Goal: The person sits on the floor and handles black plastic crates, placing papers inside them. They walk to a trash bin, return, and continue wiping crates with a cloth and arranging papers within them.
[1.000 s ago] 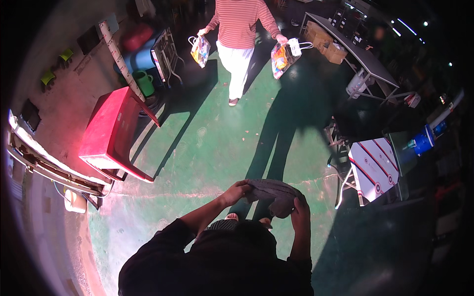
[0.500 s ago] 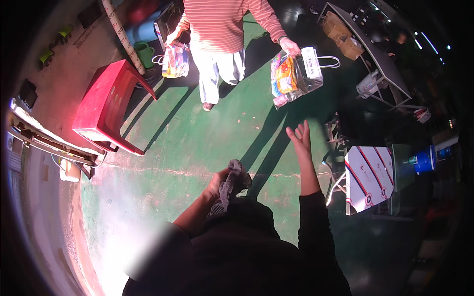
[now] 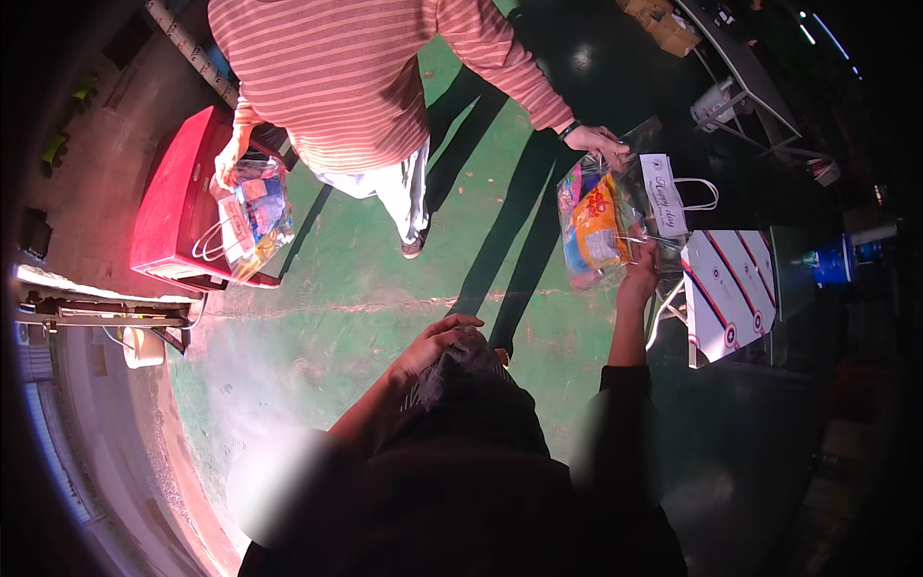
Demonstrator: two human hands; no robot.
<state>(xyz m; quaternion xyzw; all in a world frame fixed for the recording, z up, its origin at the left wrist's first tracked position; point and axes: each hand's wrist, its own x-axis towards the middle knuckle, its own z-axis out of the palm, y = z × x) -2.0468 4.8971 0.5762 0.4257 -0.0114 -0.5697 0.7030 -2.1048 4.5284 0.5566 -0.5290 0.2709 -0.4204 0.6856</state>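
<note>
My left hand [image 3: 435, 348] is in front of my body, closed around a bunched grey knitted cloth [image 3: 460, 358], with its fingers lying over the top. My right hand [image 3: 642, 266] is stretched forward at the lower right side of a clear gift bag [image 3: 598, 223], its fingers on the bag and partly hidden. Orange, blue and pink packets show through that bag, which has a white label and a white cord handle. The other person's hand [image 3: 598, 142] is at the bag's top. A second clear bag [image 3: 258, 213] hangs from that person's other hand [image 3: 227, 165].
The person in a striped top [image 3: 327, 77] stands before me on the green floor [image 3: 385, 279]. A red plastic chair or stool [image 3: 173, 207] is at left. At right are a white striped panel [image 3: 728, 288] on metal legs, a blue container [image 3: 833, 262] and a long table [image 3: 740, 67].
The person has come closer with both bags. My right hand, open and apart before, has reached the right-hand bag. My left hand has spread over the grey cloth, which is lower against me.
</note>
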